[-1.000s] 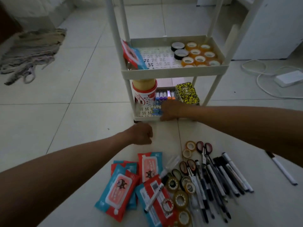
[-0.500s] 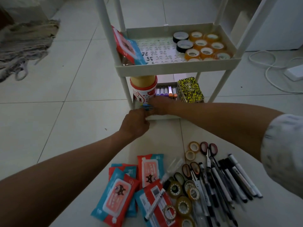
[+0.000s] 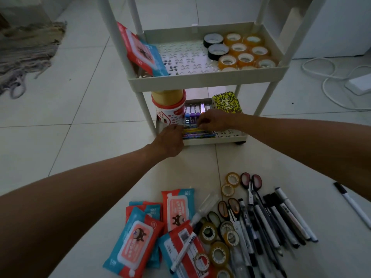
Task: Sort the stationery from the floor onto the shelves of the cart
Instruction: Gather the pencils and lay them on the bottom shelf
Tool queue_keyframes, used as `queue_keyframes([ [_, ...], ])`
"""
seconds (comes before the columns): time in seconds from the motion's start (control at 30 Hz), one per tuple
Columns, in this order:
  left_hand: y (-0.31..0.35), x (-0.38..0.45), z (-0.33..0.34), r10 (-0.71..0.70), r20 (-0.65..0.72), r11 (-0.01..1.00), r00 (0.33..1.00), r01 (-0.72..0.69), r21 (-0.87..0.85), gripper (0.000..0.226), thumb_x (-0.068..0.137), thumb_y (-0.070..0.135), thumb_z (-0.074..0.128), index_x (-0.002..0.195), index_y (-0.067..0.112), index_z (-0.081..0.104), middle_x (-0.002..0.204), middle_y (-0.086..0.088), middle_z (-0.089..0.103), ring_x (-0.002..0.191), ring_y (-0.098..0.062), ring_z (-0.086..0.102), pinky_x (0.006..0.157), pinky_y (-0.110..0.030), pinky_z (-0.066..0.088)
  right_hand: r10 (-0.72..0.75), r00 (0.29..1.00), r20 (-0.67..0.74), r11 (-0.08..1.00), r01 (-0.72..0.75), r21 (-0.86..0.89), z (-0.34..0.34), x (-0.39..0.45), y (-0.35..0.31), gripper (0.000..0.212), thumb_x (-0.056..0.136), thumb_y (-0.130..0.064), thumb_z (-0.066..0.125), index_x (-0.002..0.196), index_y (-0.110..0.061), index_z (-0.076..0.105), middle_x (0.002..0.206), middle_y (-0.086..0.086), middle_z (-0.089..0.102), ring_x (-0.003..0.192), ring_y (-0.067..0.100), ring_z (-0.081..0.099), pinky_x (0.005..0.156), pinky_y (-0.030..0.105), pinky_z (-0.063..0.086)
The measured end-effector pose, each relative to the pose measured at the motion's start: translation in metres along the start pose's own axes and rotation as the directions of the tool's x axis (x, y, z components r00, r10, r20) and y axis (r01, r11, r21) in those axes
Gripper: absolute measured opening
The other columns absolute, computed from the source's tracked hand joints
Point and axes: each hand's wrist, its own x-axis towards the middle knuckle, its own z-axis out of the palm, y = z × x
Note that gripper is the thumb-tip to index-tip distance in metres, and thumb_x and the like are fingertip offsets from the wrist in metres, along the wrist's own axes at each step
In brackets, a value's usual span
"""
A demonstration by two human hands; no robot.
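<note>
On the cart's bottom shelf (image 3: 228, 135), colourful pens (image 3: 197, 132) are now being aligned by both hands: left hand (image 3: 169, 140) apparently pinching their ends, right hand (image 3: 213, 120) curled over them.

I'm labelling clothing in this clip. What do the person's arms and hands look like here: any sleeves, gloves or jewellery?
Both forearms are bare for their whole visible length, with no sleeve in this view. The left hand and right hand wear no gloves, and no ring, watch or bracelet shows on what is visible of them.
</note>
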Motion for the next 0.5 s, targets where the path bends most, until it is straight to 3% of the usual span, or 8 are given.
queue_keyframes([
  [0.1,-0.006,0.001,0.012,0.010,0.102,0.999,0.995,-0.013,0.033,0.037,0.103,0.021,0.042,0.130,0.001,0.055,0.133,-0.024,0.056,0.119,-0.039,0.055,0.100,-0.045,0.048,-0.027,1.000,0.000,0.997,0.027,-0.078,0.002,-0.003,0.001,0.034,0.094,-0.033,0.064,0.121,-0.013,0.064,0.113,0.009,0.066,0.100,0.024,0.062,0.088,0.034,0.050],
  [0.2,-0.009,0.000,0.023,-0.018,0.107,0.997,0.994,0.010,0.073,0.055,0.104,0.045,0.029,0.141,0.011,0.050,0.141,-0.020,0.050,0.129,-0.037,0.047,0.107,-0.047,0.044,-0.049,0.997,-0.061,0.995,0.043,-0.095,0.006,-0.002,0.001,0.044,0.089,-0.034,0.071,0.124,-0.010,0.063,0.114,0.008,0.066,0.097,0.023,0.061,0.087,0.034,0.051],
  [0.33,-0.010,-0.002,0.027,-0.016,0.039,0.967,0.999,0.005,0.256,0.094,0.084,0.070,-0.005,0.142,0.019,0.048,0.140,-0.022,0.045,0.127,-0.037,0.040,0.105,-0.050,0.042,-0.098,0.986,-0.137,0.977,0.069,-0.200,0.016,0.001,0.000,0.032,0.085,-0.030,0.074,0.110,-0.011,0.069,0.106,0.008,0.067,0.094,0.023,0.062,0.083,0.033,0.052],
  [0.5,-0.007,-0.006,0.028,-0.042,0.034,0.950,0.999,0.030,0.312,0.100,0.083,0.075,-0.005,0.148,0.013,0.038,0.139,-0.025,0.042,0.128,-0.039,0.039,0.106,-0.050,0.040,-0.047,0.979,-0.200,0.991,0.021,-0.131,0.019,0.004,-0.005,0.021,0.086,-0.024,0.074,0.102,-0.010,0.074,0.100,0.008,0.073,0.093,0.022,0.067,0.080,0.030,0.051],
])
